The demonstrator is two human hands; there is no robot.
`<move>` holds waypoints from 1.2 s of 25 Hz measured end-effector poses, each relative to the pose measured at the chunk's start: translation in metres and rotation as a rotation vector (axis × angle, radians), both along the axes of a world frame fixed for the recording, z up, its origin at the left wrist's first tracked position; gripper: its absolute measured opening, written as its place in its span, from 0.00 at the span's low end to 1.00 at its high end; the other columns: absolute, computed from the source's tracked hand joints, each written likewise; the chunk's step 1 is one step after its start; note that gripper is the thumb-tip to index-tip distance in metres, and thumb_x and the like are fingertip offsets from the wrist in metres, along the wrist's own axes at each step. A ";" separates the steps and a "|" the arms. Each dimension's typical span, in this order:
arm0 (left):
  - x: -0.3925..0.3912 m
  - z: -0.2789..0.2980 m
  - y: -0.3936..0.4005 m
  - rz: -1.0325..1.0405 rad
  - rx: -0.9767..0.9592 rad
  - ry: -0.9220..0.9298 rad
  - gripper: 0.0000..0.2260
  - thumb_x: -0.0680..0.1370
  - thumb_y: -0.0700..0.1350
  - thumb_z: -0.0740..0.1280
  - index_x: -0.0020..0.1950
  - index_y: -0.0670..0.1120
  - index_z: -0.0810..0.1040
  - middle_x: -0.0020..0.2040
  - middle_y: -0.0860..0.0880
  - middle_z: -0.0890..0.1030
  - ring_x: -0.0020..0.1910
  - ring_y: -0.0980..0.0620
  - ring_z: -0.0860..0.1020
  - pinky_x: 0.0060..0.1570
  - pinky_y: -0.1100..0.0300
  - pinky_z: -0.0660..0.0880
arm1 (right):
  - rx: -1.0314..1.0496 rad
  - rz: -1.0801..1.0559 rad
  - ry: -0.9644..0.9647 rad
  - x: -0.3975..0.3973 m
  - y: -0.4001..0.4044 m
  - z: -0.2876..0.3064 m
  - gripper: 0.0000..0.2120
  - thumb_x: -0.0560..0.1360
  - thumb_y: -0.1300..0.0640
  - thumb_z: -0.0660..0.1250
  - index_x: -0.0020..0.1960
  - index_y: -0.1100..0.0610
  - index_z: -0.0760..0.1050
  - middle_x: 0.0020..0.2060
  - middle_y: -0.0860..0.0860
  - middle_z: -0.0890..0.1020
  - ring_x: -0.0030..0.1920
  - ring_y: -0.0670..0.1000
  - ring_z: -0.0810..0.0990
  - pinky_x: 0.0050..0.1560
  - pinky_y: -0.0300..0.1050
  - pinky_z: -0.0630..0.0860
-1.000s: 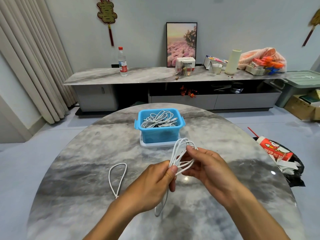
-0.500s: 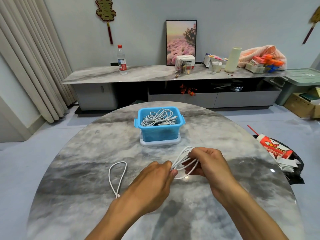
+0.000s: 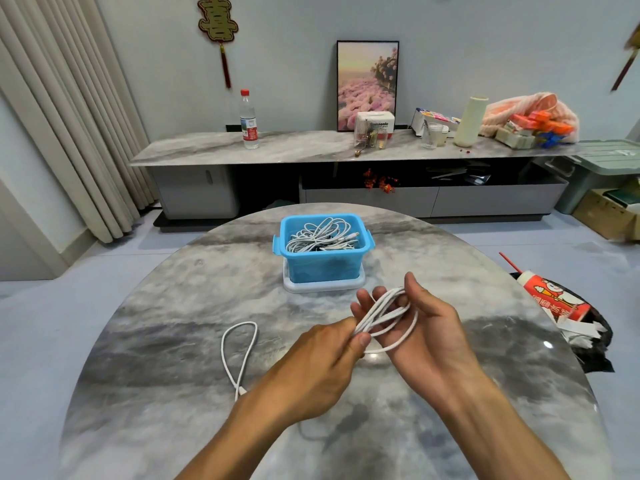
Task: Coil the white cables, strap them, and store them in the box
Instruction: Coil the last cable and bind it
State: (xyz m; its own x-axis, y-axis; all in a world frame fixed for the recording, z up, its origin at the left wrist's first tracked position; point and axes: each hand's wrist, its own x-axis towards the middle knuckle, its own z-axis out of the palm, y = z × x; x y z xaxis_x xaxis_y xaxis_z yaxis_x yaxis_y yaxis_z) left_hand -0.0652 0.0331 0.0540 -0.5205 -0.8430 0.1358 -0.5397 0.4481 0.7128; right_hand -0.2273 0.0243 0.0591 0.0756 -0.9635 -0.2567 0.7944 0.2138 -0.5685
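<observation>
A white cable (image 3: 384, 315) is hanging in loops above the counter (image 3: 166, 341), the left hand (image 3: 322, 368) pinching its strands while the right hand (image 3: 420, 327) is curling round the loops. Beyond them, a blue box (image 3: 323, 261) is holding more cables (image 3: 322, 235).

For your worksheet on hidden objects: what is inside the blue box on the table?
The blue box holds a loose tangle of white cables, with a plug end showing at the right. Something dark lies beneath them. The cables cover the bottom, so anything else there cannot be seen.
</observation>
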 end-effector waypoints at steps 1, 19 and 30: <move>-0.005 -0.001 0.003 -0.008 -0.002 0.035 0.14 0.83 0.55 0.56 0.40 0.52 0.66 0.33 0.55 0.73 0.35 0.55 0.72 0.39 0.52 0.70 | 0.019 -0.022 -0.028 0.002 -0.001 0.002 0.18 0.73 0.49 0.68 0.33 0.61 0.79 0.32 0.55 0.81 0.37 0.54 0.85 0.47 0.48 0.84; -0.030 -0.017 0.012 -0.057 0.409 0.402 0.14 0.83 0.50 0.59 0.38 0.51 0.72 0.30 0.53 0.70 0.28 0.55 0.70 0.34 0.51 0.78 | -0.063 -0.174 0.300 -0.009 -0.011 0.011 0.28 0.79 0.38 0.60 0.26 0.51 0.60 0.21 0.49 0.60 0.23 0.49 0.64 0.28 0.42 0.69; 0.024 0.027 -0.022 0.259 0.496 1.249 0.12 0.84 0.48 0.55 0.43 0.46 0.70 0.27 0.53 0.62 0.21 0.58 0.58 0.22 0.65 0.60 | -0.307 0.802 0.830 0.002 0.010 -0.012 0.14 0.76 0.49 0.70 0.37 0.57 0.79 0.21 0.51 0.69 0.23 0.48 0.73 0.41 0.45 0.80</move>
State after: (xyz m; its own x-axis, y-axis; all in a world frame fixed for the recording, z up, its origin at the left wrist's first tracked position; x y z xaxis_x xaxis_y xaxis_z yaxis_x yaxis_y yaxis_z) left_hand -0.0416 0.0108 0.0811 -0.0972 -0.9939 0.0525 0.5468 -0.0092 0.8372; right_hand -0.2255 0.0348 0.0467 0.6037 -0.7471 -0.2784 -0.1376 0.2463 -0.9594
